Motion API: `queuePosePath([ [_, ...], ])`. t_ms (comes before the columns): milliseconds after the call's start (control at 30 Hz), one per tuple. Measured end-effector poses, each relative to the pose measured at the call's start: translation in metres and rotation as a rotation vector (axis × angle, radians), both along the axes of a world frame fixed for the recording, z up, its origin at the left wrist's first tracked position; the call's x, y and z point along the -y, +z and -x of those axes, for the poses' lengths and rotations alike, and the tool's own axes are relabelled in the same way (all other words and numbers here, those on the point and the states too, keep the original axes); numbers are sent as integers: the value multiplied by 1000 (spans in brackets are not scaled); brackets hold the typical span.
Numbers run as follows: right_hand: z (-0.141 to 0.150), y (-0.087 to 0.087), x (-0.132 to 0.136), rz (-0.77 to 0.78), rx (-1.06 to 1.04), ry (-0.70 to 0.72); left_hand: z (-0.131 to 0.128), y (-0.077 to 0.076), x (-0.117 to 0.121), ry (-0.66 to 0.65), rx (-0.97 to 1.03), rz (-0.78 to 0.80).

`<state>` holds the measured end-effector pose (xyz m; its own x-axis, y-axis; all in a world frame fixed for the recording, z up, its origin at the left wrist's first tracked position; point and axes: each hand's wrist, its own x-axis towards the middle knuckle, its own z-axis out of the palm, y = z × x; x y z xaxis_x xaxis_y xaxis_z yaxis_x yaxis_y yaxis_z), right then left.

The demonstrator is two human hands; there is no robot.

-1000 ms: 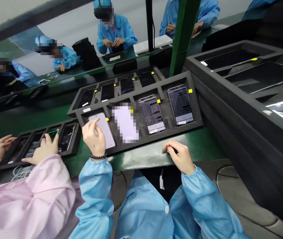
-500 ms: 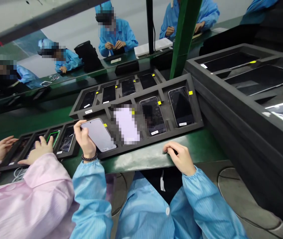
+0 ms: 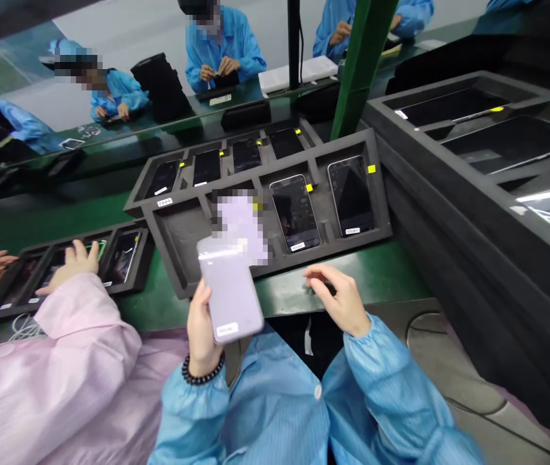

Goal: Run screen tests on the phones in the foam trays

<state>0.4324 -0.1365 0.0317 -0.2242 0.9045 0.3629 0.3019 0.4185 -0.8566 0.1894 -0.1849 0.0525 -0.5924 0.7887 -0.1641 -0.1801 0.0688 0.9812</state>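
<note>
My left hand (image 3: 201, 329) grips a lilac-backed smartphone (image 3: 230, 290) by its lower part, raised above the front edge of a dark foam tray (image 3: 178, 236), with its back facing up. The slot at the tray's front left holds nothing. Beside it lies a pixelated, blurred phone (image 3: 241, 226), and further right are two phones with dark screens (image 3: 295, 213) (image 3: 351, 196). A back row holds several more dark phones (image 3: 246, 155). My right hand (image 3: 337, 298) rests on the green bench (image 3: 376, 268) in front of the tray, fingers curled over a small dark spot that I cannot make out.
To my left, a co-worker in a pink sleeve has a hand (image 3: 74, 261) on a smaller tray of phones (image 3: 120, 258). Large grey foam bins (image 3: 473, 142) stand to my right, beyond a green post (image 3: 362, 71). Other workers in blue sit across the bench.
My left hand has lifted the lilac phone out of its front-left slot and toward me. The two right-hand phones' screens went from lists of text to dark. My right hand shifted slightly.
</note>
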Motion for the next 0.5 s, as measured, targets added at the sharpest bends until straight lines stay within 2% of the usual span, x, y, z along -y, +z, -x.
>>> queuePosePath([
  [67,7,17,8,-17,-10,32,-24,5,17,-156,-47,68],
  [133,11,34,15,-64,29,-34,-44,9,33,-272,-120,111],
  [233,11,51,20,-256,180,-171,-62,12,52,-290,-203,167],
  [300,8,56,22,-416,257,-187,-67,12,60,-266,-226,209],
  [367,6,57,27,-545,256,-117,-69,13,64,-270,-228,234],
  [500,2,55,42,-705,19,68,-68,23,66,-280,-209,231],
])
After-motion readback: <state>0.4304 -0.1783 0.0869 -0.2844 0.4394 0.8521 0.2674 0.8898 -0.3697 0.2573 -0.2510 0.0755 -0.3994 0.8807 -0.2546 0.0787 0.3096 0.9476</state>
